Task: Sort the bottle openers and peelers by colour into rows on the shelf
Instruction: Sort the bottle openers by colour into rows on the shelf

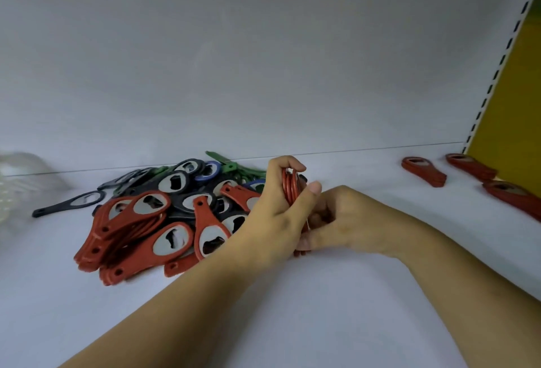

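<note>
Bottle openers (137,221) lie in a loose heap on the white shelf (292,323), just to the left of both hands. Farthest from the hands, at the left edge, sits something clear and too blurred to identify. A lone black opener (70,202) lies flat at the heap's left fringe. The near part of the heap is red, with several openers fanned over one another. Behind them are black openers (178,184), a blue opener (209,170) and green peelers (231,166), the last just left of the left hand's fingertips.

The left hand (275,215) is wrapped round a red stack (290,189) of openers held on edge. Its fingers curl over the top and its thumb presses the side that faces the right hand. The right hand (348,218) meets it from the other side, fingers curled in against the lower part of the same red stack, whose bottom end appears to rest on the shelf.

Well to the right of the right hand, sorted red piles (424,172) lie flat in a row. Beyond them stand a perforated upright (497,68) and a yellow panel (518,98).
</note>
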